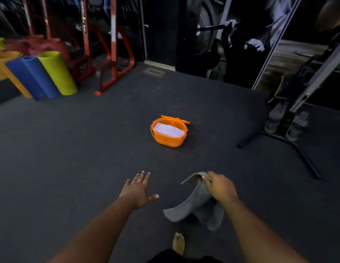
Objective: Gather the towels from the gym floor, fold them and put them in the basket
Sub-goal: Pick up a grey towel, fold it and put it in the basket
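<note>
A grey towel [195, 205] hangs curved from my right hand [220, 188], which grips its upper edge; the lower end droops near the dark floor. My left hand [138, 188] is open, fingers spread, palm down, a little left of the towel and not touching it. Farther ahead on the floor stands an orange basket [170, 141] with its lid tipped open behind it. A folded white striped towel [168, 130] lies inside it.
Rolled yoga mats, yellow-green [58, 73] and blue [33, 76], lean at the far left beside a red metal rack [113, 54]. A black stand with a leg on the floor [306, 160] and grey dumbbells [296, 126] sit at the right. My bare foot [178, 243] shows below.
</note>
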`<state>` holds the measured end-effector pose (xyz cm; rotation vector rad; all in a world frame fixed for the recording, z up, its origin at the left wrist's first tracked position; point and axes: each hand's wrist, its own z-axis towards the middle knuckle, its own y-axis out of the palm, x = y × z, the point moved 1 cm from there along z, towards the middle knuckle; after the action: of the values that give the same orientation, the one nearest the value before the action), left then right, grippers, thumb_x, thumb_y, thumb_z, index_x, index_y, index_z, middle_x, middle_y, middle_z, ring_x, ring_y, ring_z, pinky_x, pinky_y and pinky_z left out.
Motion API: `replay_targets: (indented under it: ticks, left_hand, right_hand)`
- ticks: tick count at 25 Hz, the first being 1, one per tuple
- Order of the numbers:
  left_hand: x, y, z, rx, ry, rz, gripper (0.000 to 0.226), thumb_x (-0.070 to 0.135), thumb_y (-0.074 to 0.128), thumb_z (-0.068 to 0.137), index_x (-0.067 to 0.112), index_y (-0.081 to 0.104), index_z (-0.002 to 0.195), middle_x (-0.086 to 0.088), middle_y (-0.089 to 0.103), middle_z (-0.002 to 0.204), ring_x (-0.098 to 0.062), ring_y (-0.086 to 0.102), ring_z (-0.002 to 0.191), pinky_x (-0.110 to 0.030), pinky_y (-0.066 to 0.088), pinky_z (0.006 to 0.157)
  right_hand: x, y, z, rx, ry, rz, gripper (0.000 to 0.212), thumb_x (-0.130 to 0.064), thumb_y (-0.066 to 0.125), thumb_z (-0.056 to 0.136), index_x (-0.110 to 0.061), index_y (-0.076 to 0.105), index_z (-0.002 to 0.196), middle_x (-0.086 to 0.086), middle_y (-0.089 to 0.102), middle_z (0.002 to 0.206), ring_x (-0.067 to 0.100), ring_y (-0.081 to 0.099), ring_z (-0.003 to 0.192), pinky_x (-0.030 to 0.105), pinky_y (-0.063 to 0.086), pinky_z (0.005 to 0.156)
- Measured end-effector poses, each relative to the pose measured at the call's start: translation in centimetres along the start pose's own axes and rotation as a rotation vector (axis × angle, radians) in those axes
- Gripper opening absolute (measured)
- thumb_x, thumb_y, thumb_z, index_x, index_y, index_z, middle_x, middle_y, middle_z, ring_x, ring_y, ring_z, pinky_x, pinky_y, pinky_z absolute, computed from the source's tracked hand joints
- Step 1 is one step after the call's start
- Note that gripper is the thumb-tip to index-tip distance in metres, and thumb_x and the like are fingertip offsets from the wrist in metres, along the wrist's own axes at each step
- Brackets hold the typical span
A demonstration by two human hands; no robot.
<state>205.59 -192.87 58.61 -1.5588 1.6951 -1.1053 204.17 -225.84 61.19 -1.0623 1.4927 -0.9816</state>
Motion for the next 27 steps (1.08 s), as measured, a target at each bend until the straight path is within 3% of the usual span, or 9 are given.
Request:
replay_targets:
  ticks: [2, 5, 8, 13, 19, 21, 23, 25, 27]
  left_hand:
    - [-1.5, -2.1, 2.7, 0.017, -0.017, -0.004, 0.131, 0.099, 0.007, 0.054, 0.027, -0.012, 0.161, -0.002, -0.012, 0.17, -0.021, -0.005, 0.158, -0.051, 0.007, 0.126]
    - [-3.1, -5.3, 6.7, 0.012, -0.033, 0.04, 0.124, 0.097, 0.014, 0.064, 0.025, -0.01, 0.162, -0.002, -0.012, 0.171, -0.022, -0.005, 0.158, -0.051, 0.008, 0.126]
    - [-4.7, -9.1, 10.9, 0.02, -0.061, 0.071, 0.11, 0.089, 0.031, 0.083, 0.025, -0.01, 0.162, -0.002, -0.012, 0.171, -0.022, -0.005, 0.158, -0.051, 0.008, 0.126]
    - [-6.5, -14.6, 18.0, 0.069, -0.088, -0.022, 0.106, 0.083, 0.04, 0.087, 0.025, -0.007, 0.162, -0.002, -0.008, 0.171, -0.021, -0.001, 0.158, -0.049, 0.01, 0.126]
    - [-7.0, -18.8, 29.2, 0.131, -0.018, -0.246, 0.109, 0.086, 0.058, 0.074, 0.024, 0.028, 0.158, -0.005, 0.041, 0.159, -0.026, 0.041, 0.145, -0.044, 0.04, 0.112]
    - [-7.7, -20.1, 33.3, 0.143, 0.04, -0.3, 0.071, 0.067, 0.065, 0.083, 0.025, 0.053, 0.14, -0.004, 0.061, 0.138, -0.027, 0.058, 0.126, -0.04, 0.051, 0.096]
    - [-8.7, -21.7, 36.7, 0.204, 0.095, -0.414, 0.021, 0.043, 0.064, 0.093, 0.022, 0.066, 0.095, -0.007, 0.071, 0.106, -0.026, 0.067, 0.101, -0.038, 0.053, 0.078]
    - [-11.0, -24.0, 39.9, 0.26, 0.124, -0.679, 0.029, 0.023, 0.062, 0.098, 0.023, 0.056, 0.07, -0.006, 0.068, 0.081, -0.011, 0.067, 0.079, -0.035, 0.045, 0.068]
    - [-13.9, -27.0, 42.9, 0.301, 0.157, -1.028, 0.027, 0.011, 0.063, 0.097, 0.022, 0.061, 0.072, 0.002, 0.063, 0.072, 0.002, 0.058, 0.065, -0.03, 0.043, 0.066]
  right_hand:
    - [-2.3, -0.2, 4.7, -0.009, -0.05, 0.018, 0.027, -0.05, 0.041, 0.102, -0.026, 0.053, 0.099, 0.002, 0.07, 0.101, 0.028, 0.066, 0.093, 0.037, 0.05, 0.071]
    - [-5.2, -0.6, 11.2, -0.016, -0.108, 0.059, 0.022, -0.049, 0.043, 0.101, -0.03, 0.049, 0.092, -0.002, 0.069, 0.097, 0.024, 0.066, 0.092, 0.037, 0.051, 0.071]
    - [-8.0, -1.2, 17.7, -0.029, -0.175, 0.079, 0.024, -0.051, 0.043, 0.101, -0.029, 0.05, 0.093, -0.001, 0.07, 0.099, 0.026, 0.066, 0.095, 0.037, 0.049, 0.071]
    - [-12.3, -3.4, 27.4, -0.012, -0.29, 0.129, 0.028, -0.05, 0.048, 0.101, -0.027, 0.062, 0.102, 0.002, 0.071, 0.103, 0.028, 0.066, 0.096, 0.036, 0.046, 0.067]
    - [-16.6, -4.9, 37.2, -0.064, -0.335, 0.215, 0.026, -0.051, 0.056, 0.096, -0.036, 0.05, 0.076, -0.01, 0.065, 0.083, 0.013, 0.06, 0.08, 0.028, 0.031, 0.055]
    - [-17.9, -5.3, 40.1, -0.07, -0.331, 0.228, 0.031, -0.051, 0.059, 0.094, -0.033, 0.049, 0.071, -0.01, 0.06, 0.074, 0.011, 0.057, 0.073, 0.034, 0.036, 0.056]
    - [-18.9, -5.9, 42.8, -0.051, -0.295, 0.216, 0.031, -0.051, 0.062, 0.092, -0.026, 0.054, 0.075, -0.006, 0.06, 0.071, 0.013, 0.057, 0.071, 0.04, 0.043, 0.06]
    - [-19.1, -6.8, 45.3, -0.064, -0.224, 0.178, 0.032, -0.054, 0.069, 0.086, -0.026, 0.056, 0.08, -0.005, 0.06, 0.073, 0.015, 0.059, 0.074, 0.04, 0.047, 0.063]
    - [-18.4, -7.5, 47.3, -0.131, -0.174, 0.015, 0.033, -0.056, 0.073, 0.08, -0.028, 0.058, 0.086, -0.007, 0.062, 0.081, 0.017, 0.061, 0.081, 0.037, 0.05, 0.066]
